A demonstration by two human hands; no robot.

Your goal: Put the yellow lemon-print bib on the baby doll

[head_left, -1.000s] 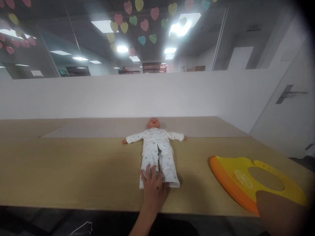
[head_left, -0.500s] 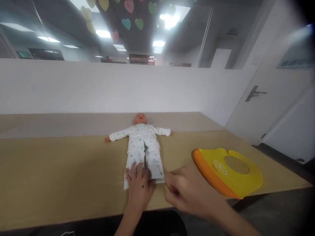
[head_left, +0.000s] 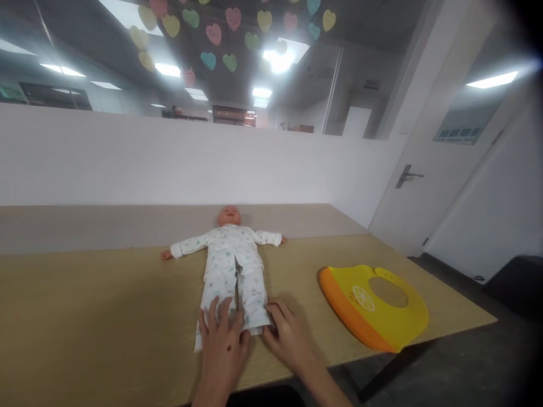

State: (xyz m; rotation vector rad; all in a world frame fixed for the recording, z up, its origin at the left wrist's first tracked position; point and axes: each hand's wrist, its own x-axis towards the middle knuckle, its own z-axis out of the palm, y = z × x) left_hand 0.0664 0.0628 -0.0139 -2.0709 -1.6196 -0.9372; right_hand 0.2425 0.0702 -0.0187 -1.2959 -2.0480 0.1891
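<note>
A baby doll [head_left: 229,215] lies on its back on the table, arms spread, in a white printed top [head_left: 232,244] and matching trousers [head_left: 253,291]. My left hand [head_left: 223,345] rests palm down over the lower end of the left trouser leg, its fingers spread on the cloth. At the hem of the other leg is my right hand [head_left: 291,336], with the edge of the cloth between its thumb and curled fingers. The doll's feet do not show.
A yellow and orange bib [head_left: 352,316] lies on the table [head_left: 106,316] to the right, near the front edge. Behind the table is a white wall [head_left: 148,164] with a window above. A door [head_left: 428,164] stands at the right.
My right hand, a blurred fist beside the hem before, now sits closer with its fingers less tightly curled. My left hand stays on its trouser leg. The view has shifted right and tilted.
</note>
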